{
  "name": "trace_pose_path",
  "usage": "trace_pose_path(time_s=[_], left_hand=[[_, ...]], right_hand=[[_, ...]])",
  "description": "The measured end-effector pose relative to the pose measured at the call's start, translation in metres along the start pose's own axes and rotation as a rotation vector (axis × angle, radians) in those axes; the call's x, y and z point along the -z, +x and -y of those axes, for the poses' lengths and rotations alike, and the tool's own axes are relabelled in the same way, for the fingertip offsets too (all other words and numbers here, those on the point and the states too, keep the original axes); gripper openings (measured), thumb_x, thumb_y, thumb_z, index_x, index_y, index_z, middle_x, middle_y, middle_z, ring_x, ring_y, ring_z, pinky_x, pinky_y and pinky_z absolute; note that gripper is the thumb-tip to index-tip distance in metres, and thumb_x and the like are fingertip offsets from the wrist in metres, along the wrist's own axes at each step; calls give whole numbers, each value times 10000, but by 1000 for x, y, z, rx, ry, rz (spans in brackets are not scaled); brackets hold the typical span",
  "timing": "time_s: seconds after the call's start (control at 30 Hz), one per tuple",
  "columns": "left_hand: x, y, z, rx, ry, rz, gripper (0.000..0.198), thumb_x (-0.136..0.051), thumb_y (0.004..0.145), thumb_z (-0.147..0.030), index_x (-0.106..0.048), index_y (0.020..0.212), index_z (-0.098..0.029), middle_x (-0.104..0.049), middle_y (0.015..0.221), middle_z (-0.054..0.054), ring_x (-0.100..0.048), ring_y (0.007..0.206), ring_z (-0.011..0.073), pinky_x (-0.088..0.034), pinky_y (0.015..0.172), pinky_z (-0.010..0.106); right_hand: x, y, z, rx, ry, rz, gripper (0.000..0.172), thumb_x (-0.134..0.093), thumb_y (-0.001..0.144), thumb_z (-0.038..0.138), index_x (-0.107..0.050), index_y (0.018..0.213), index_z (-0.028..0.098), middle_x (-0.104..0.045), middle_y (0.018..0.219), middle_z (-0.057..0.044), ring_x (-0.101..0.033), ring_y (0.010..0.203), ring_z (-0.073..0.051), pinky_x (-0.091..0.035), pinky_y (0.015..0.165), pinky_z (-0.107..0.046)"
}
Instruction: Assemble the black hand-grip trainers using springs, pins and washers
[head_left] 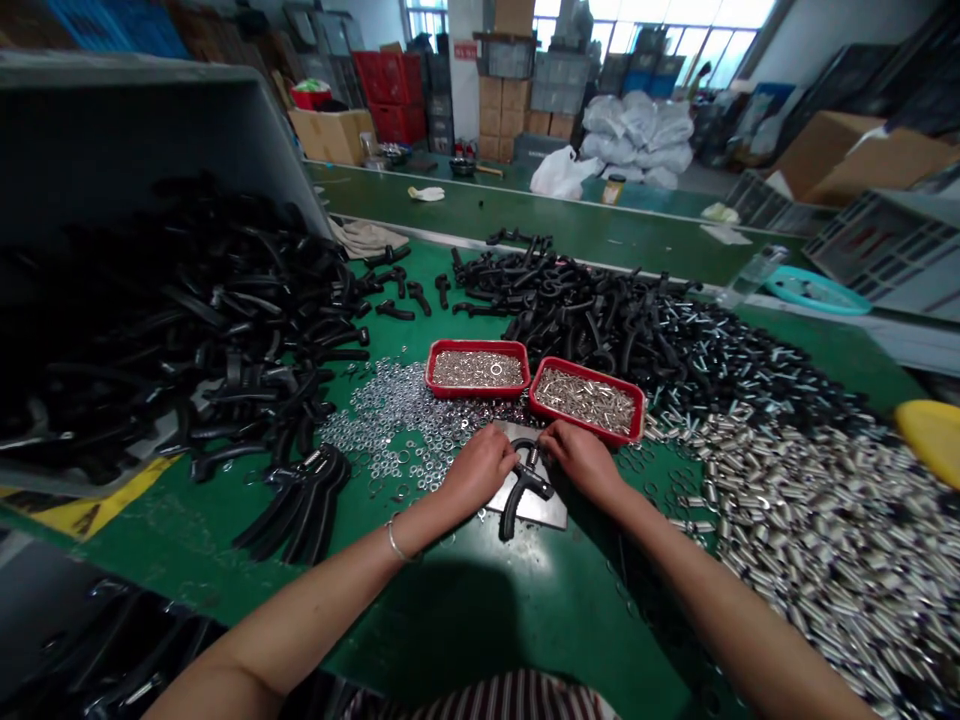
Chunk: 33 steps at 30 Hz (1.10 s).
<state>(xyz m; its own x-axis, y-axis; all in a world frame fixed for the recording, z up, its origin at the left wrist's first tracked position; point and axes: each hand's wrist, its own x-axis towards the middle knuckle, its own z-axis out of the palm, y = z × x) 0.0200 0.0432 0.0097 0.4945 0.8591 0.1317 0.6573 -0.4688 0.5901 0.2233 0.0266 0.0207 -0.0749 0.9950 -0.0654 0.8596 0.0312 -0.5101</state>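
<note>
A black curved handle [510, 507] with a ring-shaped end and a bright metal pin across it lies on a flat metal plate [551, 512] before me. My left hand [480, 467] is closed in a pinch at the left side of the ring end. On the ring's other side, my right hand [581, 458] pinches close to the metal pin. Any small part between the fingertips is hidden. Right behind the plate stand a red tray of tiny metal pieces [480, 392] and a red tray of small pins [587, 428].
Loose washers [390, 410] spread to the left, beside a row of black handles [304, 510]. A grey crate [274, 120] spills more handles. Metal sleeves [817, 540] heap at right, with black handles and bolts [600, 310] piled behind the trays.
</note>
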Motion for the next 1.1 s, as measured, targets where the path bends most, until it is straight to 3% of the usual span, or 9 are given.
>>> trace_pose_path(time_s=[0.2, 0.33, 0.43, 0.5, 0.6, 0.7, 0.87, 1.0, 1.1], left_hand=[[-1, 0, -2, -73, 164, 44, 167, -542, 934, -230, -650, 823, -169, -627, 901, 91, -605, 880, 238, -496, 808, 371], [2, 12, -7, -272, 377, 136, 212, -469, 961, -184, -668, 917, -127, -637, 959, 113, -601, 918, 253, -474, 850, 393], [7, 21, -7, -432, 418, 203, 257, -434, 984, -187, -674, 914, -129, -644, 958, 98, -598, 904, 231, -464, 857, 379], [8, 18, -7, -492, 432, 230, 282, -426, 1000, -221, -674, 891, -142, -646, 946, 83, -596, 898, 219, -462, 852, 367], [2, -6, -13, -466, 491, 196, 288, -450, 1004, -317, -672, 976, -136, -651, 1022, 105, -587, 971, 248, -456, 888, 402], [-8, -34, -23, -317, 528, 81, 421, -506, 972, -403, -590, 1233, -84, -577, 1290, 184, -530, 1149, 321, -425, 979, 480], [-10, -38, -23, -284, 381, 121, 355, -410, 969, -181, -546, 1284, -88, -555, 1344, 166, -512, 1225, 287, -432, 1030, 435], [-6, -28, -14, -307, 254, 128, 367, -439, 954, -180, -526, 1307, -133, -551, 1353, 145, -516, 1239, 270, -423, 1072, 442], [-7, -27, -12, -325, 199, 104, 385, -513, 931, -201, -526, 1310, -136, -548, 1347, 150, -503, 1247, 287, -413, 1085, 461]], right_hand=[[-1, -1, 14, 132, -462, 68, 191, -433, 1017, 236, -604, 1000, 154, -721, 952, -116, -677, 872, -244, -413, 677, -285], [5, 6, 23, 235, -506, 131, 160, -455, 982, 127, -612, 966, 149, -715, 984, -126, -655, 961, -262, -422, 754, -303], [16, 2, 19, 249, -504, 151, 125, -480, 994, 187, -601, 999, 159, -717, 989, -107, -664, 907, -233, -428, 732, -285], [24, -13, 11, 201, -508, 93, 149, -484, 1007, 260, -575, 1071, 161, -706, 1035, -109, -664, 893, -226, -430, 698, -280], [30, -47, -10, 67, -594, -21, 213, -520, 989, 350, -566, 1051, 152, -678, 1017, -126, -649, 898, -259, -430, 658, -301], [27, -73, -31, 16, -662, -12, 244, -563, 955, 404, -585, 892, 169, -640, 920, -122, -628, 877, -280, -442, 670, -326], [25, -82, -46, 55, -432, -111, 221, -520, 951, 392, -529, 841, 200, -602, 922, -109, -599, 902, -268, -470, 766, -348], [33, -91, -38, 14, -52, -94, 186, -458, 976, 395, -487, 1024, 217, -637, 919, -63, -619, 752, -209, -470, 677, -303], [35, -95, -26, -2, 46, -114, 207, -417, 1002, 395, -476, 1114, 231, -667, 941, -57, -639, 766, -210, -453, 683, -297]])
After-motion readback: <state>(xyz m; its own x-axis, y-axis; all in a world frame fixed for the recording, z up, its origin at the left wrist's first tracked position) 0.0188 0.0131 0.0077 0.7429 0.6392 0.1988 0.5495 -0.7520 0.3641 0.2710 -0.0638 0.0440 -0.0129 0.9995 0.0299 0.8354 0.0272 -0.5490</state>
